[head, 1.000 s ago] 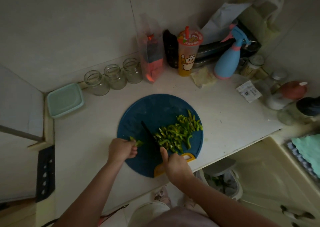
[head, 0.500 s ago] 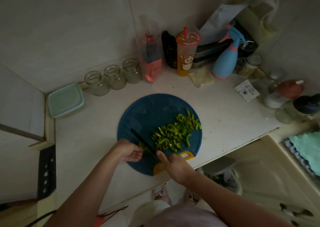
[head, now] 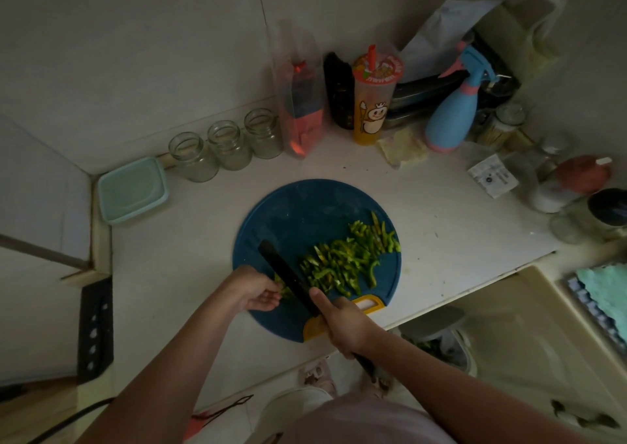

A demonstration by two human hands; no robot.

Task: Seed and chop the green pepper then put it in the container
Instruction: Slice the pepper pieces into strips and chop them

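A heap of chopped green pepper strips [head: 349,257] lies on the right half of the round blue cutting board [head: 298,212]. My right hand [head: 342,321] grips the handle of a black knife [head: 288,277], whose blade lies slanted on the board just left of the heap. My left hand [head: 254,289] pinches a small remaining piece of green pepper [head: 283,287] against the board, right beside the blade. A pale green lidded container [head: 132,189] sits at the counter's far left, away from both hands.
Three empty glass jars [head: 227,145] line the wall behind the board. A drink cup [head: 373,100], blue spray bottle [head: 451,111] and more jars crowd the back right. The counter edge runs just right of the board, with a bin [head: 437,341] below.
My left hand slid right with the small pepper piece toward the blade. The knife tilted and shifted left, now lying beside that piece.
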